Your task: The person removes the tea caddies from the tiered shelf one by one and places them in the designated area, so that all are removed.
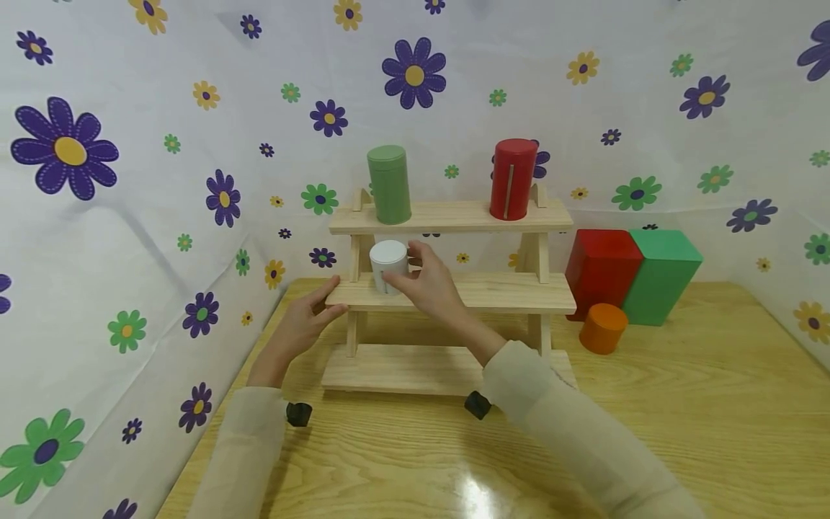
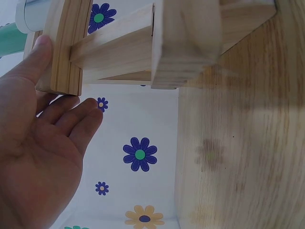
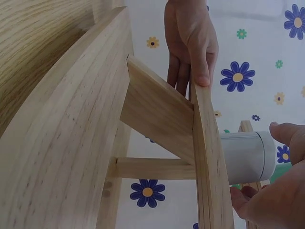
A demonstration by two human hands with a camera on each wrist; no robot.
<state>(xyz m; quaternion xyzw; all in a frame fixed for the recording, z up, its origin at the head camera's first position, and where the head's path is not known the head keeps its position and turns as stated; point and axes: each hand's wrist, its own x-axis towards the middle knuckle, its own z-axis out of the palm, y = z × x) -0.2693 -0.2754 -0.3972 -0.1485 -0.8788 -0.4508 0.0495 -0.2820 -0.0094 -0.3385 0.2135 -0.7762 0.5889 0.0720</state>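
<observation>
"What are the hands doing?"

"The right hand (image 1: 431,283) has its thumb and fingers round a white lidded canister (image 1: 384,268). The left hand (image 1: 298,326) pinches the left end of the middle tier (image 1: 502,288) between thumb and fingers."

"And where exactly is that canister?"

"Upright on the middle tier, near its left end – just inward from the left hand. That tier belongs to a 3-tier wooden stand (image 1: 543,330)."

"Anything on the other 2 tiers?"

"On the top tier (image 1: 454,213) I count 2 taller canisters, both upright and well apart: a green canister (image 1: 390,189) towards the left end, a red canister (image 1: 507,189) towards the right, with a pale vertical strip down its side. The bottom tier (image 1: 402,367) is nearest the person."

"What's beyond the stand?"

"To its right, on the desk (image 1: 700,404), a red box (image 1: 599,263) and a green box (image 1: 664,277) stand side by side. An orange cylinder (image 1: 601,333) sits just in front of them – and a white backdrop (image 1: 480,43) printed with flowers rises behind everything."
</observation>
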